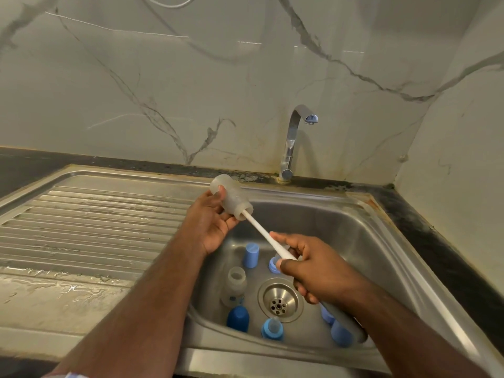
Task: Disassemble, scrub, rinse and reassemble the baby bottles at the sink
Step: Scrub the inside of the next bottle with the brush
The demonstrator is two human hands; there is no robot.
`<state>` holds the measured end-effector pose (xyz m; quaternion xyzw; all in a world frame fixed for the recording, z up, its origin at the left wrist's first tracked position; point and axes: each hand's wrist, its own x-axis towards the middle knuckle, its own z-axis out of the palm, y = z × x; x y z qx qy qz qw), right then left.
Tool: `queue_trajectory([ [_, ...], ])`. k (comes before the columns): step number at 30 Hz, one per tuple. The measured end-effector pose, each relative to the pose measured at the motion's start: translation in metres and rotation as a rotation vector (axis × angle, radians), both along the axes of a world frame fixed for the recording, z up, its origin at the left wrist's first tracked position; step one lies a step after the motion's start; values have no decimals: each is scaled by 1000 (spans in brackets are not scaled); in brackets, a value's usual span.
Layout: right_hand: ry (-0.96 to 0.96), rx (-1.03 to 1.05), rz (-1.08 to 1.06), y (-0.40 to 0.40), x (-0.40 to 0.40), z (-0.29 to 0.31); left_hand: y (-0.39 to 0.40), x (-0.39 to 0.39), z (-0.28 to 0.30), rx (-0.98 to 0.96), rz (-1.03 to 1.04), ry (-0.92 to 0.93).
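Observation:
My left hand [211, 222] grips a clear baby bottle [231, 197] tilted above the sink's left rim, its mouth facing down to the right. A white brush handle [261, 233] runs into that mouth; my right hand [308, 266] holds the handle's lower part. The brush head is hidden inside the bottle. Down in the sink basin [354, 241] stands a second clear bottle [234, 285], open at the top. Around it lie blue parts: a light blue cap [251, 255], a blue ring [274, 264], a dark blue cap [237, 319] and a blue collar with a teat [272, 329].
A chrome tap [291, 143] stands behind the basin, with no water running. The drain [280, 300] sits mid-basin. More blue pieces [339, 334] lie under my right forearm. A wet ribbed draining board [81, 227] stretches to the left. Marble walls close in the back and right.

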<state>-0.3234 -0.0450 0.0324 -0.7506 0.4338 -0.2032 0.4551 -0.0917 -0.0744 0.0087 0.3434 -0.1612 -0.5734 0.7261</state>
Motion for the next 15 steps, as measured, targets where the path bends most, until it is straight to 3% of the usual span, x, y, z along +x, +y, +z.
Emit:
queue_trajectory([
  [5,-176,66,-28,4,7,-2,-1,-3,1,-20,-31,-10],
  [11,-6,28,3,1,0,-2,-3,-4,-2,6,-41,2],
  [15,-81,10,-87,2,8,-9,-5,-8,0,4,-40,-22],
])
